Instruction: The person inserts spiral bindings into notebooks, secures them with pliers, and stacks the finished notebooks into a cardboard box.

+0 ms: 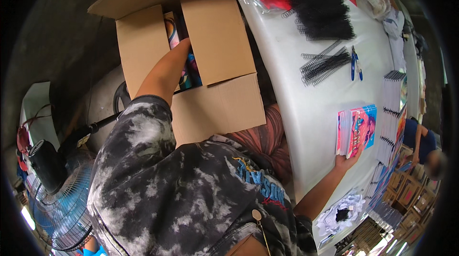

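Note:
My left forearm point(165, 74) reaches down between the flaps of an open cardboard box point(217, 31); the hand itself is hidden inside. Colourful printed covers point(172, 29) show in the gap beside that arm. On the white table to the right, my right hand point(348, 161) grips the near edge of a small stack of pink and blue booklets point(356, 129), its fingers lying over the top cover. No coil shows on this stack's edges.
Black spiral binding coils lie in a large heap point(322, 12) and a smaller bunch point(325, 65). Beside them are blue-handled pliers point(356, 65). Coil-bound notebooks point(393, 96) stand stacked along the table's far side. A fan point(60, 198) is at left; another person point(418, 139) is at right.

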Tool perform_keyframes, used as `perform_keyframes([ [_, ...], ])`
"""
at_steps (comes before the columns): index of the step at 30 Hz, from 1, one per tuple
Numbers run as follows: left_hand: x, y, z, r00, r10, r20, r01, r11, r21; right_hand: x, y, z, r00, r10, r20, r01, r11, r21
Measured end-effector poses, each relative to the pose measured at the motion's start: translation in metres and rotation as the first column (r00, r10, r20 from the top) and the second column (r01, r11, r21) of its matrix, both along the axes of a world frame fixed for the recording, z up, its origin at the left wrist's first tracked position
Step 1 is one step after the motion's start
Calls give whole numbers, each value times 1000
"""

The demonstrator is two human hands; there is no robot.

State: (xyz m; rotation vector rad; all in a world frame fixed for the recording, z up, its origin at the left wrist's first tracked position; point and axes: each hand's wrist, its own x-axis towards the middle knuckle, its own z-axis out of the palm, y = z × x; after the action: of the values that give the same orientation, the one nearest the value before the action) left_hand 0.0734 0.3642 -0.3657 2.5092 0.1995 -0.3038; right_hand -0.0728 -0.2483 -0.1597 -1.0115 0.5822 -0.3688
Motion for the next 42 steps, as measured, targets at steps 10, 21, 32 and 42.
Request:
perform_keyframes([
  [10,14,2,2,998,-65,23,62,992,108,1,-14,-9,995,97,1,-97,995,-39],
  [21,32,-2,8,989,-144,33,135,971,196,2,-8,-12,996,-40,74,35,997,67],
  [32,33,-5,16,979,-190,72,171,960,220,0,-16,-19,991,-13,131,-3,993,119],
  [42,-1,4,78,943,-242,228,256,966,-37,51,-47,-19,984,72,165,-101,979,175],
])
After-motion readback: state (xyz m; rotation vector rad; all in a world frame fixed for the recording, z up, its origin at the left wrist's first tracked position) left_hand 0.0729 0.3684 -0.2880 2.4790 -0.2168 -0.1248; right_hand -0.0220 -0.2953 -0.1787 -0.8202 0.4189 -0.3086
